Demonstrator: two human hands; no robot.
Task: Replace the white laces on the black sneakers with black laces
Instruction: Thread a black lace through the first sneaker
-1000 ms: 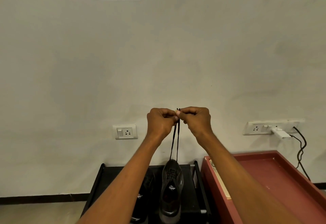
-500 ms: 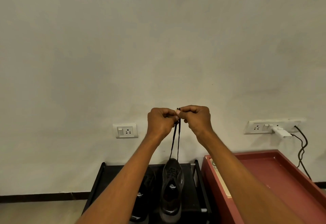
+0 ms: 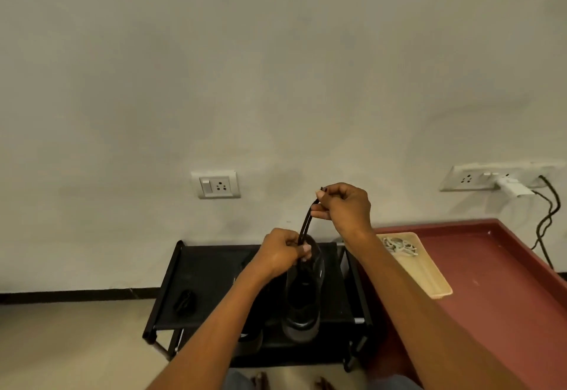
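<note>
Pinched thin black lace (image 3: 306, 222) between both hands, above matte sneaker (image 3: 302, 291).

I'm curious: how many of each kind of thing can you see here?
hands: 2
black sneakers: 2
black lace: 1
beige tray: 1
wall sockets: 2
Total: 8

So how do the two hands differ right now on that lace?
The right hand is raised, pinching the black lace near its ends; the left hand sits lower, gripping the strands just above the sneaker. The right hand is in front of the wall, the left over the black rack. Both hold the same lace.
</note>
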